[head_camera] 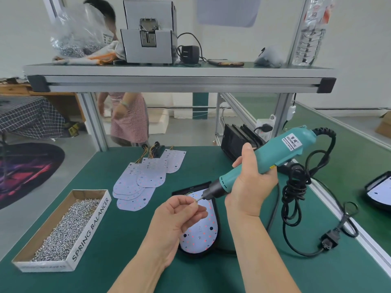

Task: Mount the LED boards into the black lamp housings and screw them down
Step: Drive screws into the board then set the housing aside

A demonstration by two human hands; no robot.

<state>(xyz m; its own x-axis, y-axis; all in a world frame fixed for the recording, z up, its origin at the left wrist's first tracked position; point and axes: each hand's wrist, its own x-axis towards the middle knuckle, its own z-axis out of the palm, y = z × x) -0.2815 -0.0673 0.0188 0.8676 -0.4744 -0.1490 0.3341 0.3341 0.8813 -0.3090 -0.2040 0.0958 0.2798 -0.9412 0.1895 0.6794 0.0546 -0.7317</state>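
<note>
A black lamp housing (218, 210) lies on the green table in front of me with a white LED board (201, 231) seated in it. My right hand (251, 185) grips a teal electric screwdriver (275, 153), its bit angled down to the left above the board's far end. My left hand (182, 214) pinches a small screw (196, 200) at the tip of the bit. Several loose LED boards (141, 180) with wires are stacked further back on the left. A cardboard box of screws (63, 231) stands at the left.
The screwdriver's black cord (296, 199) coils to the right, ending in a plug (329, 242). More black housings (237, 142) stand behind my right hand, and another with a board (378, 191) is at the far right. An overhead shelf (179, 79) holds a screw feeder. A person stands behind the bench.
</note>
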